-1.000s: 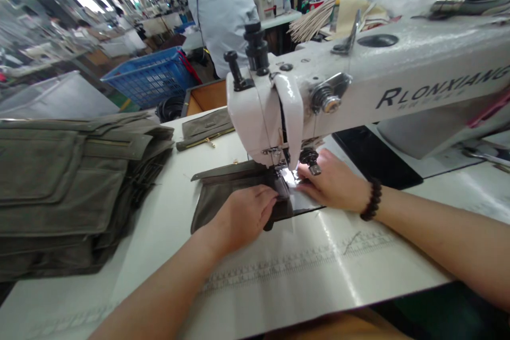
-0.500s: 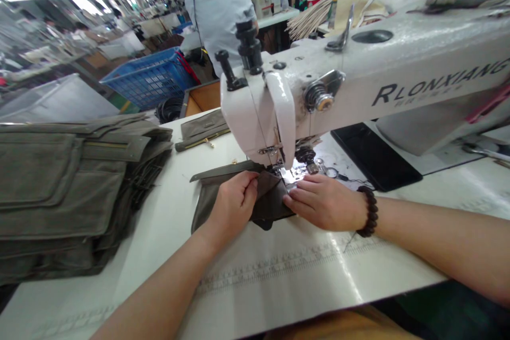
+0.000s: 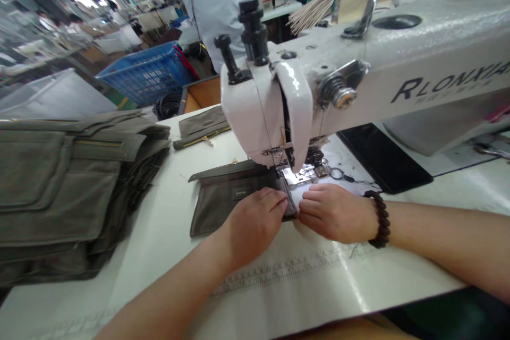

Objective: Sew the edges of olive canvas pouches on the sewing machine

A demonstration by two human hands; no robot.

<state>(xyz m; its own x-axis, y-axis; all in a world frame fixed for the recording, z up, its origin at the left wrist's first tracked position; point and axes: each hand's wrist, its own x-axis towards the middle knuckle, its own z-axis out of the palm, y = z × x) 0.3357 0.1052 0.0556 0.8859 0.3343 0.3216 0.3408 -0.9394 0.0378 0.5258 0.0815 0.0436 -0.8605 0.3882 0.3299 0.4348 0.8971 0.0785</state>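
Olive canvas panel (image 3: 235, 207) lay flat on the surface under my left hand (image 3: 255, 226), its far end running in beneath the presser foot (image 3: 298, 172) of the white sewing machine (image 3: 258, 101). My left hand was open, palm down, fingers together on the panel's near right corner, pressing rather than pinching. My right hand (image 3: 334, 213), with a dark bead bracelet (image 3: 380, 218) on the wrist, was open too and held nothing; its fingertips sat just beside the panel's end, close to my left fingers. A stack of olive canvas bags (image 3: 59, 186) stood to the left, with a strip of white surface (image 3: 159, 255) between it and the panel. Beyond the panel lay a second canvas piece (image 3: 201, 125) with a brass zipper pull (image 3: 207, 141). Farther off, past the surface's far edge, stood a blue plastic crate (image 3: 147, 71) and an orange wooden box (image 3: 203, 93); I could not tell what either held. Printed ruler markings (image 3: 279, 276) ran across the surface between my hands and its near edge, and that stretch lay open below my wrists. A black pad (image 3: 382, 159) sat to the right, under the machine's arm.
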